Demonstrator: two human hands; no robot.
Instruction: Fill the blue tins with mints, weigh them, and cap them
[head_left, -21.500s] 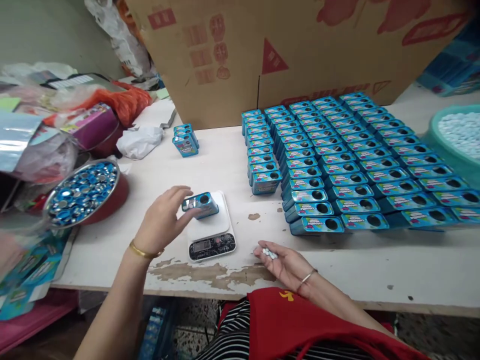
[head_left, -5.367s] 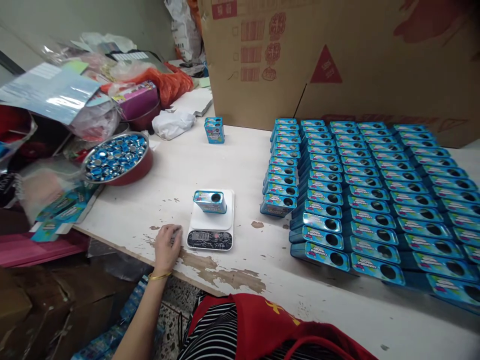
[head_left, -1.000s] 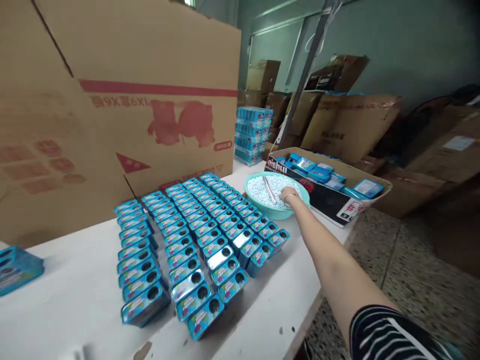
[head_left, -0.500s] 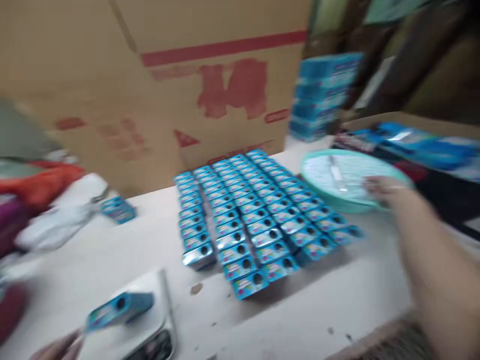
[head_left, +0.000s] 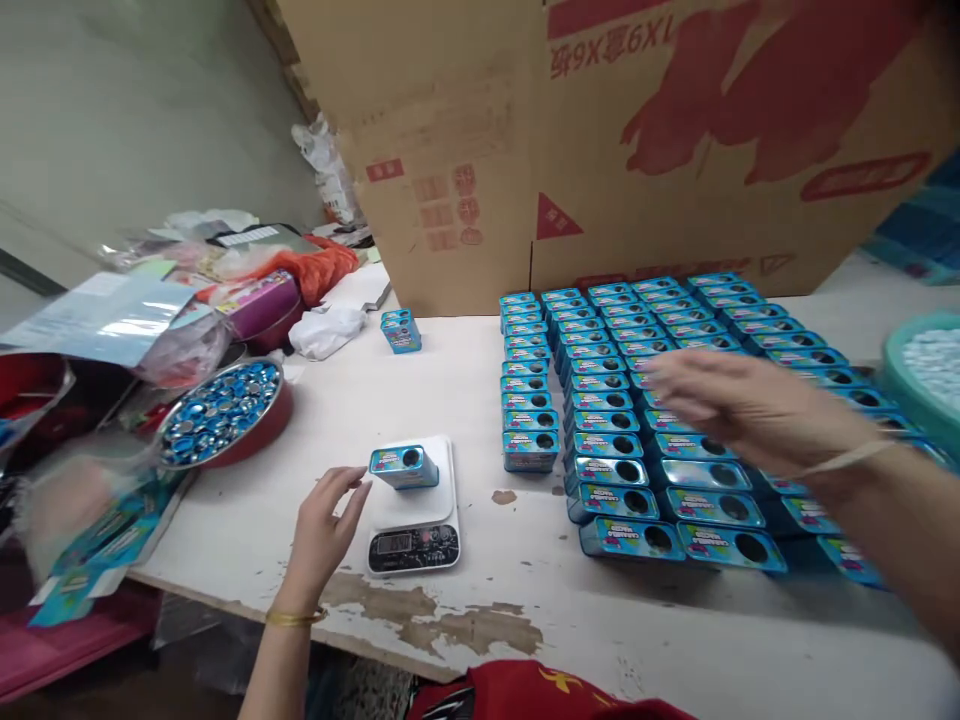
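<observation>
A small blue tin [head_left: 405, 467] with a round hole in its top stands on the white digital scale [head_left: 442, 500]. Just left of that tin is my left hand [head_left: 326, 520], thumb and fingers apart, fingertips at or close to its edge. My right hand [head_left: 712, 395], slightly blurred, hangs above the rows of blue tins [head_left: 604, 445]. Its fingers are drawn together and point left; whatever they hold, if anything, is hidden. At the right edge sits a green basin [head_left: 904, 375] of small white pieces [head_left: 934, 360].
Behind the rows stands a large cardboard box [head_left: 465, 120]. A red bowl [head_left: 281, 415] of blue and silver caps is on the left, near plastic bags and an orange cloth [head_left: 319, 265]. One tin [head_left: 401, 332] stands apart at the back. The table's front edge is worn.
My right hand has come out of the green basin and moved left over the tins. The view has swung left, bringing the scale and my left hand fully into sight.
</observation>
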